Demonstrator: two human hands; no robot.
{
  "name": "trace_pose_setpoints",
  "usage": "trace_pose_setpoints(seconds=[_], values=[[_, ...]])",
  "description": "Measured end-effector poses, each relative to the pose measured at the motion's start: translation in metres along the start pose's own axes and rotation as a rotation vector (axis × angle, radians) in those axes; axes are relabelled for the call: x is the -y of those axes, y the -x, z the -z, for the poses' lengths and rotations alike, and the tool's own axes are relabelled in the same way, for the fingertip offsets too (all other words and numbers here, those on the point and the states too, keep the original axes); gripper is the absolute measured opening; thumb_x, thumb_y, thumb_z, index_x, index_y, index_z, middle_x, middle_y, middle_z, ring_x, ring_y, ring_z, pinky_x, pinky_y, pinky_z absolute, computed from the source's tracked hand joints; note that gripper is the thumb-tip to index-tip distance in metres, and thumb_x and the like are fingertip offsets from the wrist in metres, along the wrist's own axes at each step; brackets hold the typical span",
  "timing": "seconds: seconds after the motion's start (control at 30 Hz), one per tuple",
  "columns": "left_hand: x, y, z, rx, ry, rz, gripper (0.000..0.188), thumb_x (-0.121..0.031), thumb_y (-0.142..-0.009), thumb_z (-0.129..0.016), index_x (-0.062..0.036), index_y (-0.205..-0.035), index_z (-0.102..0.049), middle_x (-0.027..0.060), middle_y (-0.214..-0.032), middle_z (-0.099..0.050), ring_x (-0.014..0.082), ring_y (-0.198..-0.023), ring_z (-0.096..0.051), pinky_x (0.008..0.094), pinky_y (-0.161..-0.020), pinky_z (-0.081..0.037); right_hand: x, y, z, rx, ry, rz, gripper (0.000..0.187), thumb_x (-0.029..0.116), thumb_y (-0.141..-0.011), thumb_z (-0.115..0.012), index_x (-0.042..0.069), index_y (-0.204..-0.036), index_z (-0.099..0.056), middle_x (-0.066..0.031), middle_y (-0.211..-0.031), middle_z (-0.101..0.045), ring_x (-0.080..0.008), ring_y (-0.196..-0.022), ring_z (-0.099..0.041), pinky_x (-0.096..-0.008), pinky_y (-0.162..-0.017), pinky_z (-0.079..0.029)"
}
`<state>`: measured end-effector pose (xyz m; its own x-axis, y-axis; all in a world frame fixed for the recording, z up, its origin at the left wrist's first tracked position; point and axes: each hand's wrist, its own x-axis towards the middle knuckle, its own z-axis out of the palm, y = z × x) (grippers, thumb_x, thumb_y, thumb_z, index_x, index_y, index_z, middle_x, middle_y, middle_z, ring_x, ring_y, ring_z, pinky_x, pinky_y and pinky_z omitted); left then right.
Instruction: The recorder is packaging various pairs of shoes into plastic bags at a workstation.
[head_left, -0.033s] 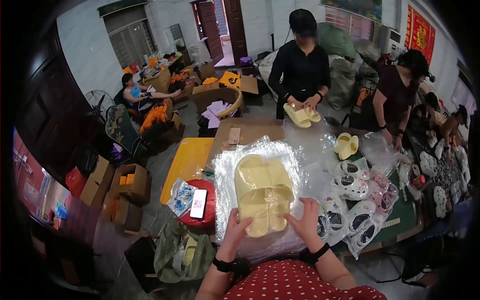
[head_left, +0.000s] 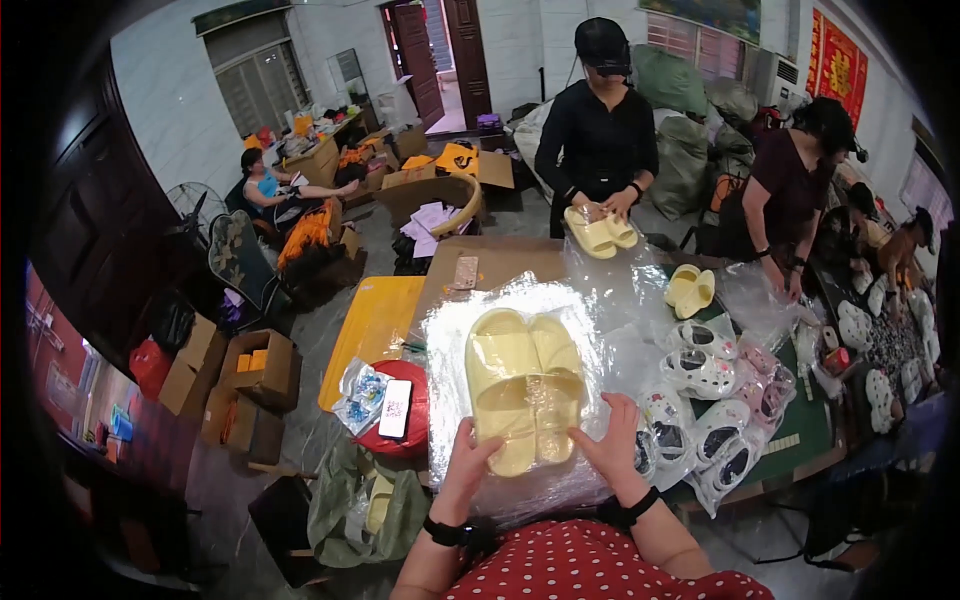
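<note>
A pair of pale yellow slide sandals point(head_left: 505, 370) lies side by side in a clear plastic bag, toes away from me. Beneath them is a shiny stack of clear plastic bags point(head_left: 455, 350). At the lower left corner of the pair is my left hand point(head_left: 468, 462), fingers apart, its thumb resting on the near end of one sandal. My right hand point(head_left: 612, 448) flanks the other sandal with its thumb at the near edge and its fingers spread, slightly curled. Neither hand is visibly wrapped around anything.
Bagged white clogs point(head_left: 700, 375) crowd the table's right. A phone point(head_left: 395, 408) lies on a red stool point(head_left: 415, 440) to my left. Across the table, a co-worker point(head_left: 600, 140) holds yellow slides point(head_left: 600, 232); another pair point(head_left: 690, 292) lies nearby. A green sack point(head_left: 335, 510) sits low left.
</note>
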<state>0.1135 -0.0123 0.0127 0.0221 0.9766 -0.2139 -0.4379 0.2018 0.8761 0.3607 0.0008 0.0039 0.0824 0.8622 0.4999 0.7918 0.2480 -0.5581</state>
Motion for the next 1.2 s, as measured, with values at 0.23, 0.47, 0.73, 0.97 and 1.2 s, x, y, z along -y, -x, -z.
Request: trace_pose_setpoints(seconds=[0.23,0.47,0.73,0.97,1.2], values=[[-0.014,0.008,0.001,0.136,0.131,-0.04,0.057,-0.002,-0.079,-0.066,0.0029,-0.13,-0.042,0.0123,-0.116,-0.061,0.0208,-0.106,-0.062,0.0336,-0.094,-0.049,0.002,-0.005,0.024,0.356,-0.77,-0.384,0.09,0.022,-0.073,-0.083,-0.002,-0.143,-0.033,-0.0155,-0.131,-0.052,-0.0234,-0.11,-0.057,-0.0357,-0.091,-0.048],[-0.018,0.01,0.008,0.115,0.048,0.013,0.059,-0.001,-0.078,-0.065,0.004,-0.133,-0.044,0.012,-0.12,-0.062,0.0212,-0.109,-0.061,0.0337,-0.095,-0.049,0.012,-0.007,0.026,0.469,-1.042,-0.47,0.064,0.011,-0.079,-0.077,-0.004,-0.133,-0.046,-0.0108,-0.109,-0.066,-0.0145,-0.1,-0.063,-0.0291,-0.085,-0.051],[0.007,0.013,-0.005,0.117,0.167,0.042,0.057,-0.006,-0.086,-0.061,-0.0002,-0.138,-0.039,0.0137,-0.127,-0.057,0.026,-0.113,-0.059,0.039,-0.096,-0.05,0.036,0.009,-0.006,0.172,-0.945,-0.427,0.046,0.013,-0.082,-0.072,-0.003,-0.12,-0.052,-0.0109,-0.102,-0.068,-0.0124,-0.085,-0.066,-0.0266,-0.072,-0.053],[0.008,0.036,0.005,0.107,0.173,0.062,0.06,-0.011,-0.086,-0.063,-0.0026,-0.14,-0.038,0.0136,-0.128,-0.056,0.0279,-0.114,-0.058,0.0425,-0.096,-0.05,0.067,0.015,-0.012,0.303,-0.869,-0.356,0.054,0.024,-0.084,-0.073,-0.001,-0.125,-0.049,-0.0098,-0.097,-0.069,-0.0127,-0.081,-0.065,-0.0281,-0.069,-0.053],[-0.004,0.069,0.067,-0.181,0.16,-0.231,0.055,-0.01,-0.089,-0.06,-0.0002,-0.139,-0.04,0.014,-0.129,-0.055,0.0273,-0.112,-0.058,0.0419,-0.094,-0.05,0.087,-0.001,-0.01,0.555,-0.657,-0.03,0.066,0.037,-0.082,-0.075,0.002,-0.131,-0.048,-0.0147,-0.113,-0.061,-0.0247,-0.101,-0.061,-0.0359,-0.089,-0.049]])
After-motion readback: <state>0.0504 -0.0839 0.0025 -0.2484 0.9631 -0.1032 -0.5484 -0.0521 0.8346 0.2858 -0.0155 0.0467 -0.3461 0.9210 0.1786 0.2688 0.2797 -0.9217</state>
